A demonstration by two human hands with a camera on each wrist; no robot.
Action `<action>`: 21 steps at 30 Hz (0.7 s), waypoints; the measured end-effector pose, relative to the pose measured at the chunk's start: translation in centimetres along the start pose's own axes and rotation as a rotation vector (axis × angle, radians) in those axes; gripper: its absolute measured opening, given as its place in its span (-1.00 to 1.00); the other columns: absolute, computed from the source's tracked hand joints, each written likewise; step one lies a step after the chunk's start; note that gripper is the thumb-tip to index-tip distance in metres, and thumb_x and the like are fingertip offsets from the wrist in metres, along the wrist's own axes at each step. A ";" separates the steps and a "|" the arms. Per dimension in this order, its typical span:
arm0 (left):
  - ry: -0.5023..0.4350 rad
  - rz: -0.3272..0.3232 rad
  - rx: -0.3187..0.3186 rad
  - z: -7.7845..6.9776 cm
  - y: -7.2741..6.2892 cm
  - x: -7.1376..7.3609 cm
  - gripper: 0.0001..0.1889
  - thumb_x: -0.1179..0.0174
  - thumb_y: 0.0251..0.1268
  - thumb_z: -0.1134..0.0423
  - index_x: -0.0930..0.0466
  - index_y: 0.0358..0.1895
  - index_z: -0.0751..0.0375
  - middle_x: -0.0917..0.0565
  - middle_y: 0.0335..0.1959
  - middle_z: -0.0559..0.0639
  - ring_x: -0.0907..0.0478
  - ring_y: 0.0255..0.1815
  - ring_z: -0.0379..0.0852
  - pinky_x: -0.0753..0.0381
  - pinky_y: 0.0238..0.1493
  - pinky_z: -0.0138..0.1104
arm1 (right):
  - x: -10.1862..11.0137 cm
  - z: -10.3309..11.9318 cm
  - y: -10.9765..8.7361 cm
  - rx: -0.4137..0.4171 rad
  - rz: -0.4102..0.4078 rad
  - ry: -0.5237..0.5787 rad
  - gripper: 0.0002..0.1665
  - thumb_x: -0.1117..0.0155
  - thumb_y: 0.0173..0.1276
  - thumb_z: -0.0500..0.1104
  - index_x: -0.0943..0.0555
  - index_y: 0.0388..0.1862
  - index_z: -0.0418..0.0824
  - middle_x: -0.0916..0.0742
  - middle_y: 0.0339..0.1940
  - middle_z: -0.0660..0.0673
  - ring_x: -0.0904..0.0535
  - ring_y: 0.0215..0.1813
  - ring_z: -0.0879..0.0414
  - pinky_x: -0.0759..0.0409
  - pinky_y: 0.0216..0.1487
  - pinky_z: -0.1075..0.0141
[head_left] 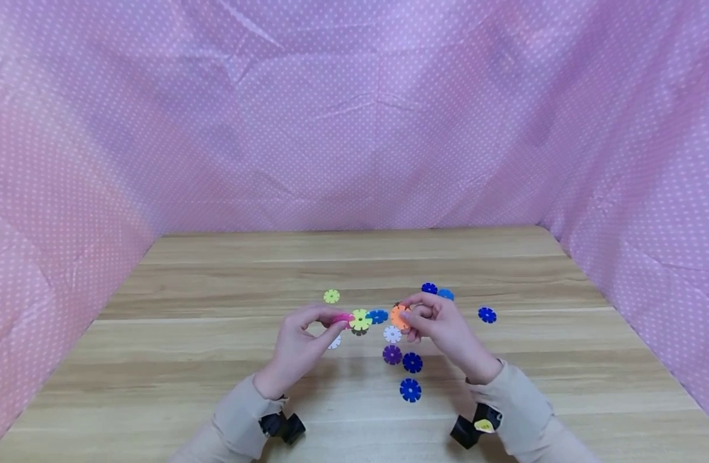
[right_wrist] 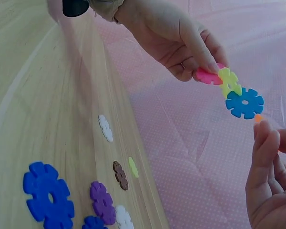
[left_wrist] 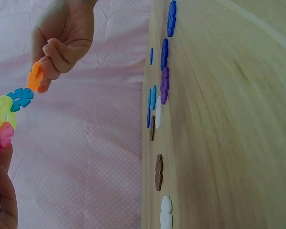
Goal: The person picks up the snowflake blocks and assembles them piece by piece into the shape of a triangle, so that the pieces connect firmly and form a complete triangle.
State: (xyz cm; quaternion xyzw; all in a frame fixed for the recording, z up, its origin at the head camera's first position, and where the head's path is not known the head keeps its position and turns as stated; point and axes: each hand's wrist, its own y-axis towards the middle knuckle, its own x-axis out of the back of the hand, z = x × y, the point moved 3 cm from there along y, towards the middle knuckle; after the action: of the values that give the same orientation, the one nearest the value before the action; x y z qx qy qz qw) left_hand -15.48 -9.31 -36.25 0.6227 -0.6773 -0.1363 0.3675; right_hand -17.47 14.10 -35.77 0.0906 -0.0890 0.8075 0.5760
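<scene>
My left hand [head_left: 299,347] pinches a pink notched snowflake disc [right_wrist: 209,75] between thumb and fingers, above the table. Slotted to that disc is a yellow one [head_left: 361,319], and a blue one [right_wrist: 245,103] joins the yellow, making a short chain. Across from it, my right hand [head_left: 447,328] holds an orange snowflake disc [head_left: 398,317] between thumb and fingertips. The orange disc is at the free edge of the blue one; whether they touch I cannot tell. In the right wrist view, fingers hide most of the orange disc.
On the wooden table [head_left: 215,276] lie several loose discs: dark blue [head_left: 411,390], purple [head_left: 391,354], white [head_left: 392,334], brown [right_wrist: 120,175] and yellow [head_left: 332,296]. Another dark blue disc [head_left: 487,314] lies to the right. A pink dotted cloth [head_left: 354,128] surrounds the table's back and sides.
</scene>
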 end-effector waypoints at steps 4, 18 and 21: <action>-0.004 0.002 -0.008 0.0 0.0 -0.2 -0.81 -0.34 0.02 0.52 -0.71 -0.26 0.26 -0.73 -0.41 0.10 -0.57 -0.41 -0.19 -0.59 -0.35 -0.41 | -0.2 -0.1 0.0 -0.015 -0.005 0.036 -0.58 -0.17 0.39 -0.17 -0.47 0.12 -0.41 -0.70 -0.44 -0.10 -0.60 -0.45 0.19 -0.65 -0.28 0.33; 0.013 0.041 -0.003 0.3 0.1 -0.3 -0.83 -0.33 0.08 0.46 -0.71 -0.25 0.19 -0.74 -0.35 -0.04 -0.57 -0.37 -0.27 -0.60 -0.32 -0.40 | -0.7 0.0 0.0 -0.013 -0.054 0.030 -0.64 -0.19 0.37 -0.19 -0.52 0.06 -0.37 -0.72 -0.45 -0.12 -0.59 -0.47 0.18 -0.65 -0.32 0.34; 0.014 0.063 -0.022 0.3 0.1 -0.4 -0.82 -0.33 0.06 0.47 -0.72 -0.26 0.18 -0.74 -0.34 -0.05 -0.56 -0.37 -0.28 -0.60 -0.34 -0.39 | -0.8 -0.1 -0.1 -0.008 -0.066 0.035 -0.69 -0.19 0.37 -0.22 -0.53 0.01 -0.39 -0.68 -0.54 -0.02 -0.56 -0.50 0.20 -0.60 -0.41 0.38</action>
State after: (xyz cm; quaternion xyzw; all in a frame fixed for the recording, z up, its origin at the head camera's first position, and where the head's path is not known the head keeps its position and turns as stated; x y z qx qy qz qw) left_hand -15.77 -9.01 -36.51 0.5981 -0.6922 -0.1277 0.3832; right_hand -17.14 13.37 -36.06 0.0770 -0.0794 0.7892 0.6040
